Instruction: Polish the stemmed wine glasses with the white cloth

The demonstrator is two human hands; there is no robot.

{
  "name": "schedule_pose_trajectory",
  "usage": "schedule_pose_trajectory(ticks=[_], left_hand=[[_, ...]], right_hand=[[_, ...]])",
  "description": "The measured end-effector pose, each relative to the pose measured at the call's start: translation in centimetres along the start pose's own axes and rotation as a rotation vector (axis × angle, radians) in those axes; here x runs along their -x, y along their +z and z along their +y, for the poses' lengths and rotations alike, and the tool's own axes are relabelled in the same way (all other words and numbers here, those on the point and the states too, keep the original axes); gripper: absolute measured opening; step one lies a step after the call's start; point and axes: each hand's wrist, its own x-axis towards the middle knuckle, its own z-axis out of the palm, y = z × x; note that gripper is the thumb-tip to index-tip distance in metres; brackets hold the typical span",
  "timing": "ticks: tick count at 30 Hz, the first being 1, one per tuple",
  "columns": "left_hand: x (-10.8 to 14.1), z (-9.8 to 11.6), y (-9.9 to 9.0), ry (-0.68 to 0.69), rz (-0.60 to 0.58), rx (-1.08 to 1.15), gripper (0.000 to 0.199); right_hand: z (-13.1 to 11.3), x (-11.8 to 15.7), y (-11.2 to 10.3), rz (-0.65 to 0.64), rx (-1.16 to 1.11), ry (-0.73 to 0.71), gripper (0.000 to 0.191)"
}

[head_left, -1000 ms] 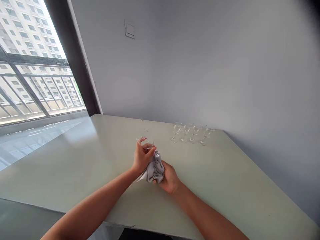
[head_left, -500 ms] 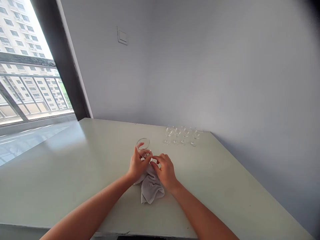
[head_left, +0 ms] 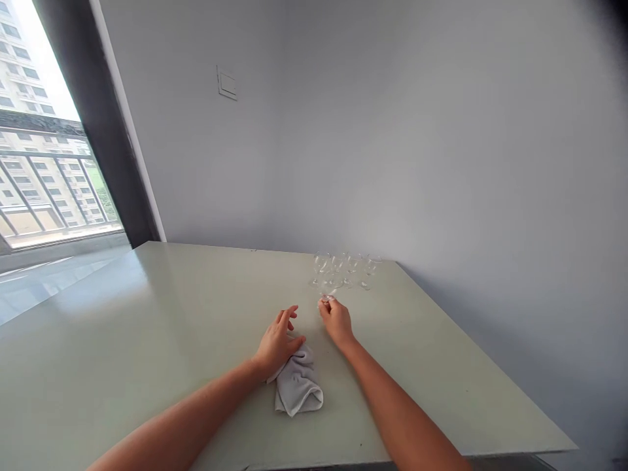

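Observation:
My right hand (head_left: pixel 337 322) reaches forward with its fingers closed on a clear stemmed glass (head_left: pixel 327 289), close in front of the standing glasses. Against those, the held glass's outline is hard to make out. My left hand (head_left: pixel 276 341) is open, fingers apart, above the near end of the table. Beneath its thumb side lies a crumpled grey cloth (head_left: pixel 299 386), its upper edge partly covered by the hand. Several clear stemmed glasses (head_left: pixel 351 265) stand upright in a cluster toward the far right of the table.
The pale, glossy table (head_left: pixel 196 307) reaches back to grey walls (head_left: pixel 441 144) meeting in a corner. A light switch (head_left: pixel 227 83) is on the wall. At left, a dark frame (head_left: pixel 83 98) borders a window with a railing (head_left: pixel 44 157) outside.
My right hand has carried the glass forward toward the cluster. My left hand has let go of the glass and opened. The cloth lies flatter, and the view has shifted slightly right.

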Motion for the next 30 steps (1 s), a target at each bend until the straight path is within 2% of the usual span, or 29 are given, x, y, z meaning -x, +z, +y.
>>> schedule_pose_trajectory(ticks=[6,11,22,30], left_hand=[[-0.1,0.3,-0.4,-0.058,-0.083,-0.009,0.047],[0.0,0.4,-0.5,-0.064,-0.08,0.04,0.046],[-0.1,-0.1,-0.4,-0.038,-0.065,0.07,0.043],[-0.1,-0.1,-0.3,-0.029,-0.124,0.069,0.039]], right_hand=[[6.6,-3.8,-4.0,0.075,0.129,0.263,0.021],[10.5,-5.3,-5.1,0.058,0.199,0.411,0.022],[12.4,-7.6,-4.5,0.031,0.202,0.477,0.019],[12.6,-7.0,-5.0,0.033,0.114,0.451,0.018]])
